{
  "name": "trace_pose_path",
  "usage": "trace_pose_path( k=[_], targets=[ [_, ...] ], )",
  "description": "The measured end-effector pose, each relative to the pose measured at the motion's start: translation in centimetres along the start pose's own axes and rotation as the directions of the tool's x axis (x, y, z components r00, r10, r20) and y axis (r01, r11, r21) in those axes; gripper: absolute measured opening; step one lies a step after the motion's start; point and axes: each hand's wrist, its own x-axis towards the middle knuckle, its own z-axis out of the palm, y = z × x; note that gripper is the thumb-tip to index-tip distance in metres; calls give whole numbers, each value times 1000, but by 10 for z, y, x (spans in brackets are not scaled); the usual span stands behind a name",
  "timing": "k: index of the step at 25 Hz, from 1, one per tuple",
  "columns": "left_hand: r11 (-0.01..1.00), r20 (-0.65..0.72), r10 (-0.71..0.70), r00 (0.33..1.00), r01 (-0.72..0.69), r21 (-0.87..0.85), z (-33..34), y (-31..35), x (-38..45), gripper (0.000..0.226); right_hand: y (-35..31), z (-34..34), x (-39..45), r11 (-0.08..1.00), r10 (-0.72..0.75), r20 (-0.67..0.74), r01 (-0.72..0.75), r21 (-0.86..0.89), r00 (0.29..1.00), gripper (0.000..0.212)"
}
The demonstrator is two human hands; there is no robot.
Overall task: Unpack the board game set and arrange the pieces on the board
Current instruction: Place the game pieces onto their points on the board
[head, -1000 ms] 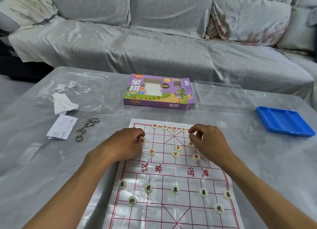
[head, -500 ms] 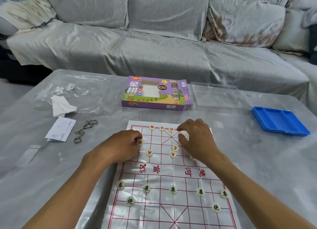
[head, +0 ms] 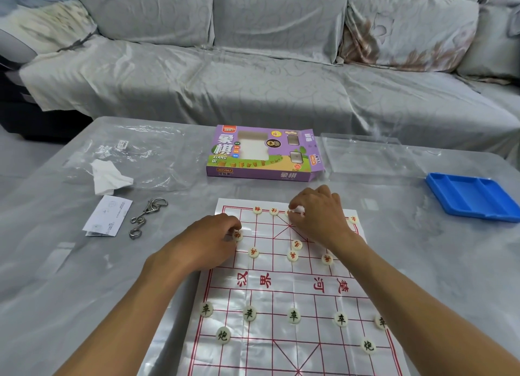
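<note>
Xiangqi pieces [head: 253, 252]: small, light, slippery discs.
Left hand [head: 209, 242] and right hand [head: 318, 215] each pinch one by its rim.

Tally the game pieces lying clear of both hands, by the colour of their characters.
Red-character pieces: 7
Dark-character pieces: 7
Total: 14
Not counted: pieces partly hidden at the fingers of the left hand and the right hand.
</note>
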Motion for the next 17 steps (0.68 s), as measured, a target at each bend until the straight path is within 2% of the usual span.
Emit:
trace_pose_path(
  k=[7,13,17],
  targets=[
    [1000,2,13,1000,-13,-4,2,-1,1,28,-1,0,1,1000,17,34,-17,4,999,30],
    [999,17,27,1000,-27,34,4,-6,4,10,0,1,2,999,37,45,-37,2,998,30],
    [999,12,25,1000,-25,43,5,-9,6,21,1,1,2,999,45,43,-45,7,998,30]
  ],
)
